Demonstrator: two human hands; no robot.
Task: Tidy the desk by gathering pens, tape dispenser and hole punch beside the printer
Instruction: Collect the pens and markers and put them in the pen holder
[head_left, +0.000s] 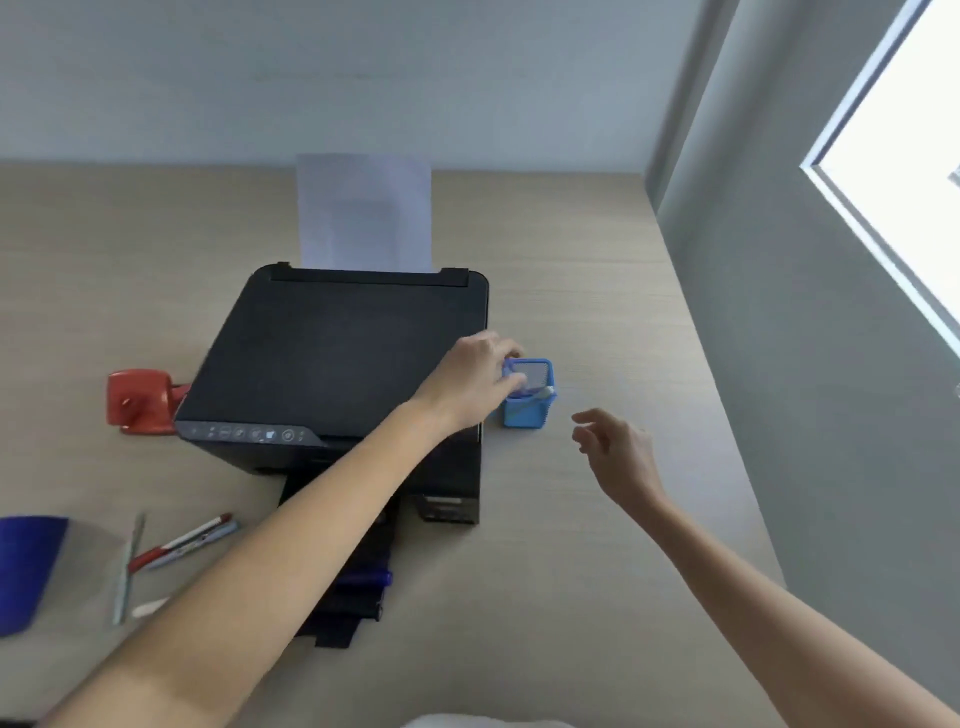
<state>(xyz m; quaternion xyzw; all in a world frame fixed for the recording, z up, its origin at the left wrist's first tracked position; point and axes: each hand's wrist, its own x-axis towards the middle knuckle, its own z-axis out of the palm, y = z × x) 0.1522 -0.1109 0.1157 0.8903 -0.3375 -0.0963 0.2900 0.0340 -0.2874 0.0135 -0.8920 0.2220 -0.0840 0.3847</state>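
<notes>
Light wood-grain worktop (597, 545) fills most of the view, grey wall behind, bright window (904, 156) up right.

Black printer (337, 353) sits mid-worktop, directly left of the left grip and under the left forearm. White paper sheet (363, 213) stands in its rear feed, beyond the grip. Output tray (358, 587) is pulled out toward the person; a dark blue pen-like item (371, 578) lies on it, blurred, can't confirm what it is.

Dark blue container (26, 571) at the far left edge, cut off by frame, well away from both hands.

Red hole punch (137, 400) touches or nearly touches the printer's left side, on the opposite side of the printer from the left grip.

Blue mesh pen holder (530, 395) stands upright just beside the printer's right edge. Left hand (475, 382) reaches across the printer's corner, fingers at the holder's near-left rim, grip narrow. Whether it pinches the rim or a pen is hidden by the fingers; light stick shapes show inside the holder.

Right hand (621, 457) hovers right of and nearer than the holder, apart from it, fingers loosely curled and spread, grip wide, holding nothing.

Loose items far left and near of the left grip, by the left forearm: red pen (179, 543) lying beside a grey-blue pen (208, 540), a pale ruler-like strip (129, 569), a small white piece (150, 607), too blurred to name.

Tape dispenser not identifiable.
</notes>
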